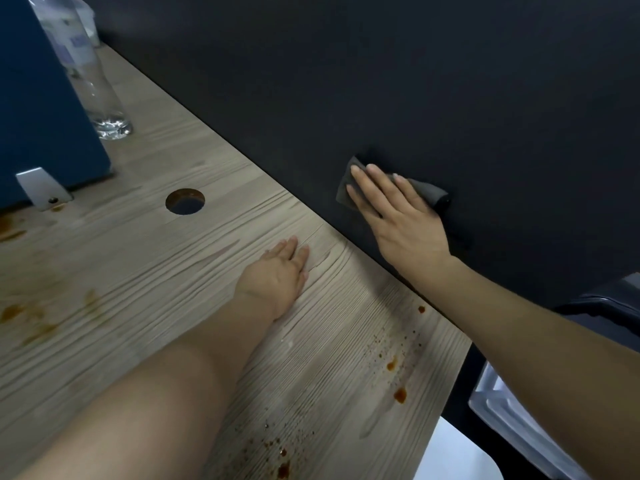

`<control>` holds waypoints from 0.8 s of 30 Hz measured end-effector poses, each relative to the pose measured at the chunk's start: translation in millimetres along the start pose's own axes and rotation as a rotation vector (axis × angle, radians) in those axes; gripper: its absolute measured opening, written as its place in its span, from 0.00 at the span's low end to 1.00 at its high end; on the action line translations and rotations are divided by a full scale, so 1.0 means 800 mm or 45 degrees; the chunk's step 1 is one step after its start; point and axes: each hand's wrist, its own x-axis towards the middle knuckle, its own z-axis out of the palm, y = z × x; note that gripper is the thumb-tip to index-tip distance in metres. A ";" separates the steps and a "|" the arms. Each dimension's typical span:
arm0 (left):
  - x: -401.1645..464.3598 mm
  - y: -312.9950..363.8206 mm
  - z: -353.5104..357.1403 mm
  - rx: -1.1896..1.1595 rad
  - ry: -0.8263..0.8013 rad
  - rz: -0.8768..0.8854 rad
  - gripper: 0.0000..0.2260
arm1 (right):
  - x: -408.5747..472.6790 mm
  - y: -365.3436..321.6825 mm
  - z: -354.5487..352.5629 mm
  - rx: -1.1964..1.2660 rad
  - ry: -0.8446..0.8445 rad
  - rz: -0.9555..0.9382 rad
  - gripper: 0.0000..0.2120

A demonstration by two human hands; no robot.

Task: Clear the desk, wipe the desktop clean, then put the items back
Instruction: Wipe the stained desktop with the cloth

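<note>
While flat right hand (398,216) presses crumpled cloth (427,192), woodgrain desk (145,271)

Dark partition (415,81) backs the wood-grain desk, blue divider (38,109) at left

1. The left hand (280,268) lies palm down, fingers straight and close together, forearm stretched forward along the tabletop (145,271).
2. The right hand (398,216) reaches further ahead, flat with fingers slightly spread (palm down too), pressing on a cloth (427,192), arm fully extended.
</note>
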 end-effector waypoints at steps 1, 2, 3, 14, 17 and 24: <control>0.000 0.000 -0.002 -0.004 -0.005 0.004 0.24 | 0.011 -0.004 -0.003 0.005 -0.009 -0.013 0.29; 0.000 0.000 -0.004 -0.002 -0.008 0.008 0.24 | 0.018 -0.009 -0.004 0.020 -0.020 -0.032 0.29; 0.000 0.001 -0.006 0.012 -0.006 0.011 0.24 | 0.023 -0.014 0.001 0.037 -0.049 -0.073 0.29; 0.008 0.006 -0.016 0.074 -0.027 0.011 0.24 | 0.020 -0.046 0.065 0.401 -0.425 -0.183 0.31; 0.011 0.010 -0.017 0.077 -0.055 -0.013 0.24 | 0.024 -0.038 0.044 0.261 -0.338 -0.177 0.30; 0.011 0.020 -0.021 0.105 -0.103 -0.094 0.22 | -0.022 -0.006 0.011 0.111 0.116 0.223 0.34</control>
